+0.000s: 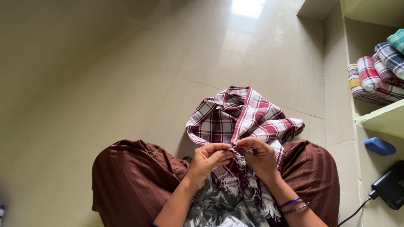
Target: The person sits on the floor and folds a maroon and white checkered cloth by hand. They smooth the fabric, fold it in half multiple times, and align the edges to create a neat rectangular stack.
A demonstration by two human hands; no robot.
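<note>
A maroon and white checked cloth with a fringed edge lies crumpled on the floor and over my lap. My left hand pinches its edge near the middle. My right hand, with thin bangles on the wrist, pinches the same edge right beside it, fingertips almost touching. The white fringe hangs down between my knees. I sit cross-legged in brown trousers.
Beige tiled floor stretches ahead and left. At the right, a shelf holds several rolled checked cloths. Below it lie a blue oval object and a black box with a cable.
</note>
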